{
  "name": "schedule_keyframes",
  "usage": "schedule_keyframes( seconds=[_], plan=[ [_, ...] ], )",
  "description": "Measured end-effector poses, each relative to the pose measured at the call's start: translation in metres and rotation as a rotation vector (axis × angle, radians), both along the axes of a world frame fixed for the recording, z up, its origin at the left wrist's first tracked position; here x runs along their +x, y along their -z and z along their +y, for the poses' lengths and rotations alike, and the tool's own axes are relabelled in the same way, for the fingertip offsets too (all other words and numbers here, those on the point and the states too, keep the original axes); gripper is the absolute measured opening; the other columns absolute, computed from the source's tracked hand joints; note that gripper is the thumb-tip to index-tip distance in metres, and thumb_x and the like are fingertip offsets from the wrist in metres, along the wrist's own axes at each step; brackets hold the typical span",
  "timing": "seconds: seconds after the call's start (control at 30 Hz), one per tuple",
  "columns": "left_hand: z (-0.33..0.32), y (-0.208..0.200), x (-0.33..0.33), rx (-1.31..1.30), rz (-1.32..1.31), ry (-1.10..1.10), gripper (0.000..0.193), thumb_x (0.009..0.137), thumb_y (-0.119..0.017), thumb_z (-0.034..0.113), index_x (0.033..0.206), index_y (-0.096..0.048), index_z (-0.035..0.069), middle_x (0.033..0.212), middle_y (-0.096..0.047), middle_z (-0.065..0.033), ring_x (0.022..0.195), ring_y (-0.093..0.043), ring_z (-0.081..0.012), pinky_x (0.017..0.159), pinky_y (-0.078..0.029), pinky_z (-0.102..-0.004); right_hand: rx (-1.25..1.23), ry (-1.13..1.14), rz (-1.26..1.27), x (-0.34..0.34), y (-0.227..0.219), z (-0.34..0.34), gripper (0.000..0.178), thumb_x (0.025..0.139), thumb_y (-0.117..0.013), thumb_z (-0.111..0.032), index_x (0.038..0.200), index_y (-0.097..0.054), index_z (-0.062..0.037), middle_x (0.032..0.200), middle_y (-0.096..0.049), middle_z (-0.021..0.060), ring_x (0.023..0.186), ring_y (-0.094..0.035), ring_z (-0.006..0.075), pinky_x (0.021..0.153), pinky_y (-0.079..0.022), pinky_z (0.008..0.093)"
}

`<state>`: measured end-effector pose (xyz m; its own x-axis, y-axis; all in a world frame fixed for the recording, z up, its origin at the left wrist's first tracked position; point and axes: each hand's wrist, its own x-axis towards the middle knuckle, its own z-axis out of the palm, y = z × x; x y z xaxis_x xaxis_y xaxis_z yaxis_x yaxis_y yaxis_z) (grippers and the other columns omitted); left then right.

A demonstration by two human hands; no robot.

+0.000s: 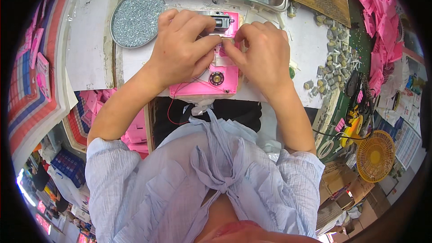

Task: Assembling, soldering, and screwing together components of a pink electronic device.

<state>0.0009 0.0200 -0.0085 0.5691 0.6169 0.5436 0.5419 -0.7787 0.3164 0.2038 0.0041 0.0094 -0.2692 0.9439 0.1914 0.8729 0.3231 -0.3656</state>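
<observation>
Cluttered white worktable (90, 40); pink casing (189, 88) at 12 o'clock in view. Left hand (184, 47) and right hand (265, 51) converge, fingers curled, over its middle, likely for close two-sided control; can't tell what's pinched. Round dish (112, 31) of silvery bits at casing's 10 o'clock, metal cylinders (333, 56) at 3, presumably for easy reach.

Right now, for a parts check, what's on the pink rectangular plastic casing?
I see a round dark disc, grey-black block; anything beneath left hand and right hand is hidden.
</observation>
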Motion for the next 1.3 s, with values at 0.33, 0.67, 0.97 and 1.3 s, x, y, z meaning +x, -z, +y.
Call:
schedule_keyframes(
  seconds=[0.33, 0.67, 0.97, 1.3],
  plan=[
    [-0.001, 0.002, 0.003, 0.002, 0.069, 0.017, 0.021, 0.070, -0.074, 0.017, 0.090, -0.074, 0.012, 0.101, -0.064, -0.0009, 0.097, -0.058, -0.0201, 0.092, -0.034, -0.0431, -0.146, 0.013, 0.005, 0.007, -0.001, 0.003, 0.020, 0.077, -0.071, -0.023, 0.068, -0.068, -0.0051, 0.068, -0.066, 0.0127, 0.074, -0.066, 0.0316, 0.065, -0.049, 0.0460],
    [0.006, -0.010, 0.007, -0.076, 0.077, 0.094, 0.023, 0.065, -0.074, 0.013, 0.086, -0.070, 0.008, 0.099, -0.063, -0.0043, 0.096, -0.058, -0.0254, 0.092, -0.035, -0.0450, 0.054, -0.209, -0.575, -0.034, -0.019, -0.011, 0.012, 0.073, -0.067, -0.021, 0.073, -0.072, -0.0109, 0.073, -0.063, 0.0065, 0.076, -0.056, 0.0224, 0.064, -0.041, 0.0396],
    [0.016, -0.007, 0.013, -0.132, -0.081, 0.136, 0.024, 0.068, -0.078, 0.003, 0.089, -0.066, 0.002, 0.103, -0.063, -0.0155, 0.081, -0.064, -0.0322, 0.067, -0.052, -0.0398, 0.064, -0.256, -0.423, -0.018, -0.025, -0.022, 0.019, 0.077, -0.063, -0.021, 0.078, -0.073, -0.0048, 0.073, -0.063, 0.0140, 0.080, -0.057, 0.0290, 0.091, -0.043, 0.0596],
    [0.054, -0.046, 0.047, -0.542, 0.191, 0.093, 0.034, 0.071, -0.077, -0.001, 0.092, -0.051, 0.002, 0.105, -0.052, -0.0142, 0.085, -0.061, -0.0373, 0.072, -0.050, -0.0456, 0.186, 0.758, -0.492, 0.361, -0.036, 0.134, 0.052, 0.082, -0.071, -0.037, 0.121, -0.066, -0.0040, 0.112, -0.071, 0.0212, 0.104, -0.069, 0.0339, 0.090, -0.054, 0.0443]
  ],
)
